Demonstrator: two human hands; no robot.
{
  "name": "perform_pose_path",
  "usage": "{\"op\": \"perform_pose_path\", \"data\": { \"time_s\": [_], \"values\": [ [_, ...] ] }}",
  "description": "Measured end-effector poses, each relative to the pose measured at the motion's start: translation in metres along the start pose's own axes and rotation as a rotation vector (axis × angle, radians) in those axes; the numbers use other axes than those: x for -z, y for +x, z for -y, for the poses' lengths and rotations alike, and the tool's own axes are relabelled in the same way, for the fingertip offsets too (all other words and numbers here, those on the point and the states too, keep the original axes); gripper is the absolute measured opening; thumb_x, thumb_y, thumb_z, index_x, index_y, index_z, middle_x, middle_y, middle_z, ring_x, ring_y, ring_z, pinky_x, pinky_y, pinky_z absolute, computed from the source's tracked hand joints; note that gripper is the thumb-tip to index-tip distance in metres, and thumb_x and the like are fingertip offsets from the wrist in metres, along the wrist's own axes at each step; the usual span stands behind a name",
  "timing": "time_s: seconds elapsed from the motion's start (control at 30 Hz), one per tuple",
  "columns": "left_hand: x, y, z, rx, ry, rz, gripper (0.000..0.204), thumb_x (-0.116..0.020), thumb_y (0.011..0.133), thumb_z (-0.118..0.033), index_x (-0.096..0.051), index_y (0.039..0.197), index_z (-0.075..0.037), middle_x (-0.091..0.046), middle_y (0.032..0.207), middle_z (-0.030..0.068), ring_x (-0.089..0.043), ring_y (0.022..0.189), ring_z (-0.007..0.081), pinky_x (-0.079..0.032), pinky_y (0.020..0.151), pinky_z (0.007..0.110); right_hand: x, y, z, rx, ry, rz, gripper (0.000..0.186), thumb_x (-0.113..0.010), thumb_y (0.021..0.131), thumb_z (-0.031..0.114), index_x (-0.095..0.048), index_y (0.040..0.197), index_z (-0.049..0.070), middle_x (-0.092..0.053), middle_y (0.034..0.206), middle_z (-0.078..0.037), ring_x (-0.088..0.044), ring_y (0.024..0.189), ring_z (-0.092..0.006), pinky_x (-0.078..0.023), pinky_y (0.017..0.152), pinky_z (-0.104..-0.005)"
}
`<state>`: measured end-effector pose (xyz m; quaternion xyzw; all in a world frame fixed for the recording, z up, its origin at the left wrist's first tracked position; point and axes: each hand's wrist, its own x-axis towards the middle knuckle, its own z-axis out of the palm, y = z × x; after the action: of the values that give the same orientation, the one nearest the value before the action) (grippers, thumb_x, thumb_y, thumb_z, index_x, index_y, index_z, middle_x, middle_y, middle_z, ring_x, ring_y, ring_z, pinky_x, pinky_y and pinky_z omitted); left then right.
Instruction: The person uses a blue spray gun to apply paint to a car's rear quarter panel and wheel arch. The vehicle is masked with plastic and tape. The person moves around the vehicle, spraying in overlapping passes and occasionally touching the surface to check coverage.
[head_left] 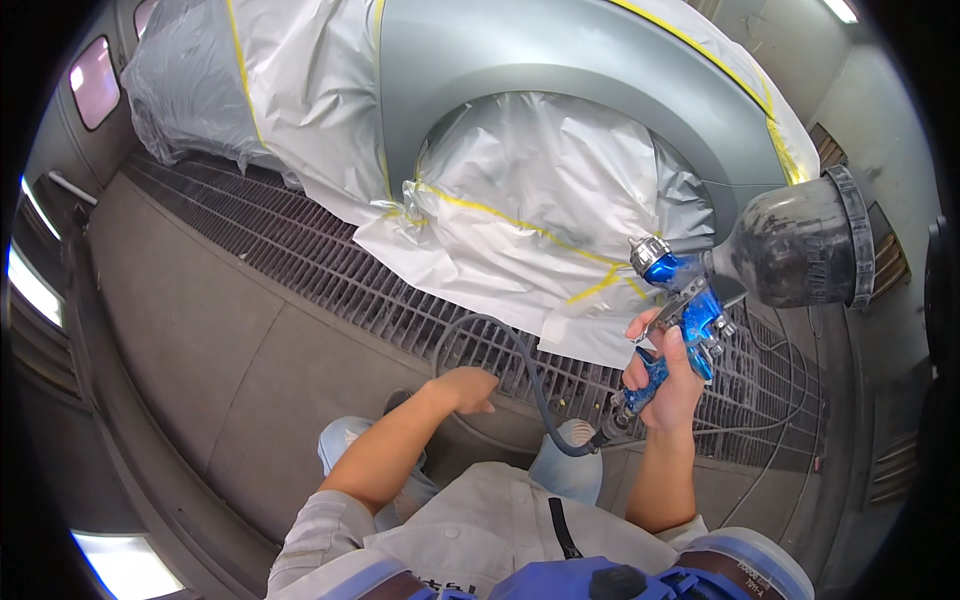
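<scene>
At far left, a window [93,83] is set in the wall; beside it, grey plastic [185,90] drapes the car's end. Below lie the floor [180,300] and a slotted grating [330,270], which runs down to the right. The left hand [463,389] is low, over the edge of the grating, its fingers curled inward; whether they grip the hose [530,365] passing beside them cannot be told. The hose loops upward between the hands, across the grating, to the handle's foot. White sheet [540,165], bordered with yellow tape, fills the wheel arch and hangs over the grating, below the bare silver fender [480,45]. Right of centre, the gun [692,300] is held up before the sheet's right edge, screening part of it. Its nozzle [650,252] points up-left at the sheet; the barrel's long axis runs upper left to lower right, the handle slanting down-left. The right hand [675,395] has its fingers wrapped around the handle, upper ones at the trigger. The dark cup [795,250] juts out rightmost, hiding the wall behind.
</scene>
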<state>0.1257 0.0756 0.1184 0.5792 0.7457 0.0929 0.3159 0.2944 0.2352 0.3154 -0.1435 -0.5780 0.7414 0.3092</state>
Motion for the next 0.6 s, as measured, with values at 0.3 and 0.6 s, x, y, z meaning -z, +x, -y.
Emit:
{"op": "perform_pose_path", "data": {
  "time_s": [0.3, 0.6],
  "values": [
    [0.0, 0.007, -0.001, 0.005, 0.026, 0.049, 0.046, -0.067, 0.076, -0.028, -0.056, 0.108, 0.003, -0.06, 0.103, 0.0214, -0.055, 0.1, 0.0381, -0.044, 0.085, 0.044, 0.0, -0.008, -0.008, -0.037, -0.016, 0.025, 0.035, -0.054, 0.089, 0.032, -0.047, 0.104, 0.0, -0.055, 0.091, -0.013, -0.042, 0.044, -0.0089, -0.037, 0.041, -0.0231],
    [-0.002, 0.01, 0.002, 0.012, 0.032, 0.021, 0.038, -0.069, 0.076, -0.027, -0.06, 0.098, 0.003, -0.062, 0.098, 0.0211, -0.057, 0.097, 0.0376, -0.045, 0.083, 0.044, -0.009, -0.015, -0.041, -0.131, -0.035, 0.075, 0.028, -0.054, 0.09, 0.027, -0.051, 0.102, 0.003, -0.058, 0.088, -0.011, -0.044, 0.046, -0.0086, -0.038, 0.042, -0.0223]
  ]
}}
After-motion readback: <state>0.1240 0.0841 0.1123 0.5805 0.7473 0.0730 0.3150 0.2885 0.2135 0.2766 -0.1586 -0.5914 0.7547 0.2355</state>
